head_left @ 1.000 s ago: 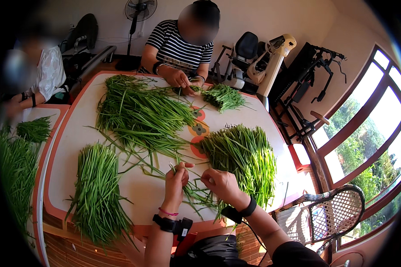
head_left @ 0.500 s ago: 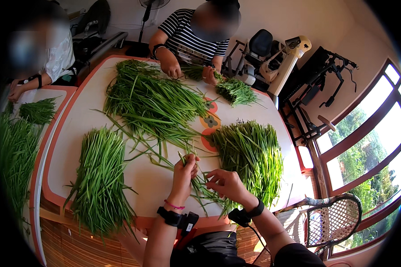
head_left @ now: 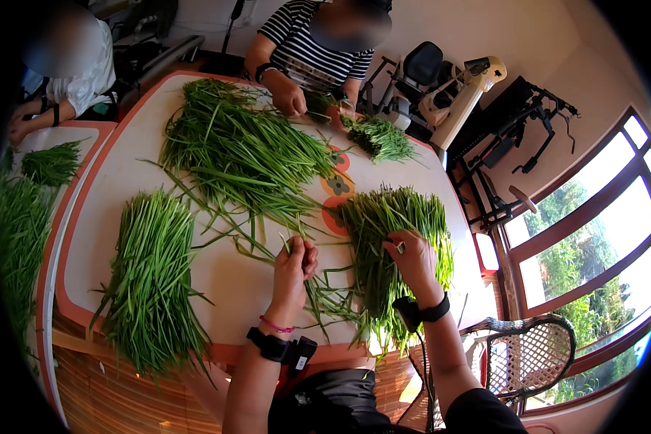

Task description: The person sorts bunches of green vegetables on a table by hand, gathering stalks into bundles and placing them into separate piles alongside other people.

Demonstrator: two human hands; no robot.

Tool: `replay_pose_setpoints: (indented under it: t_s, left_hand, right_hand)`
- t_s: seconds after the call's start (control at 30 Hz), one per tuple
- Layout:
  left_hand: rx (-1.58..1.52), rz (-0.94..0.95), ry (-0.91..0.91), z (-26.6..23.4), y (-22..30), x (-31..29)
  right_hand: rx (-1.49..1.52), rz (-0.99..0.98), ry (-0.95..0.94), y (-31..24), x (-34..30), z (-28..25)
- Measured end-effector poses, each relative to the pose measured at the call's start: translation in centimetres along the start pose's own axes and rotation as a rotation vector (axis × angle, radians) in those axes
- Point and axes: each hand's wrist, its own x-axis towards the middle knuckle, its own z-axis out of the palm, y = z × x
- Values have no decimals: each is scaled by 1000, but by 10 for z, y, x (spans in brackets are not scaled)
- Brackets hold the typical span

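Observation:
My left hand (head_left: 294,270) is closed around a thin green stalk (head_left: 286,244) just above the white table (head_left: 224,282). My right hand (head_left: 412,260) rests on the sorted pile of green stalks (head_left: 394,231) at the right, pinching a small stalk piece (head_left: 400,248) in its fingertips. A big loose heap of green stalks (head_left: 246,155) lies in the table's middle. Another neat bundle of stalks (head_left: 152,275) lies at the front left. Both wrists wear black bands.
Across the table a person in a striped shirt (head_left: 311,54) handles stalks beside a small pile (head_left: 380,137). Another person in white (head_left: 72,65) sits at the far left by a second table with greens (head_left: 22,217). A wicker chair (head_left: 528,354) and windows (head_left: 593,231) stand to the right.
My right hand has moved right from beside my left hand onto the right-hand pile. My left hand stays over the table with its stalk. The view has tilted down slightly.

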Motion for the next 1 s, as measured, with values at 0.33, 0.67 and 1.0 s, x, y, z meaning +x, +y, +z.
replay_pose_setpoints:
  t_s: [0.33, 0.67, 1.0]
  left_hand:
    - [150, -65, 23, 7, 9, -5]
    - [235, -57, -97, 11, 10, -8]
    - [128, -43, -4, 3, 6, -4]
  right_hand:
    - [-192, 104, 41, 23, 24, 20]
    - [250, -231, -86, -66, -17, 16]
    - [37, -45, 126, -12, 16, 7]
